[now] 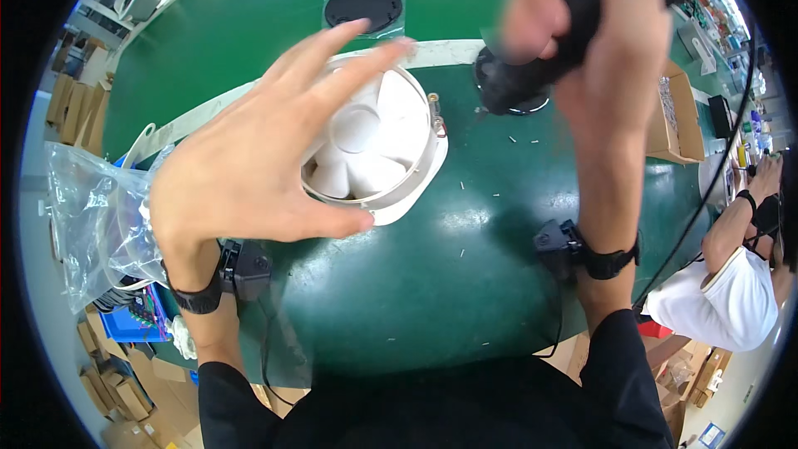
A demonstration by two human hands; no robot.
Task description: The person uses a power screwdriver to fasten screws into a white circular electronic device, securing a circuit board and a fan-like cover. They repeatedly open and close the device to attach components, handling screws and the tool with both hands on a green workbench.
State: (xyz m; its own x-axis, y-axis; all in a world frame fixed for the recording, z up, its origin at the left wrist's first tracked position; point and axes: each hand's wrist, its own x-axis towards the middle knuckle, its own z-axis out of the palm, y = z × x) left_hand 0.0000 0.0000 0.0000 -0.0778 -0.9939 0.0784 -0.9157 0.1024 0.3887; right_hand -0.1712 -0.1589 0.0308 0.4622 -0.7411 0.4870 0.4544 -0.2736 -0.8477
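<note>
A round white fan (359,131) with broad blades sits in a white housing on the green table. Over its left side spreads my left hand (249,150), fingers apart and holding nothing; whether the fingers touch the rim I cannot tell. My right hand (619,58), smeared by motion, is closed round a black power screwdriver (532,75) to the right of the fan. The screwdriver's front end points left and down, above a dark round part (529,106) that it mostly hides. A small brass-coloured fitting (433,98) shows at the fan's right edge.
A black disc (363,7) lies on clear plastic beyond the fan. Small pale pins (462,185) are scattered nearby. A clear bag (91,216) and blue bin (125,326) are at left. At right are a cardboard box (686,116), a hanging black cable (706,191) and another person (719,303).
</note>
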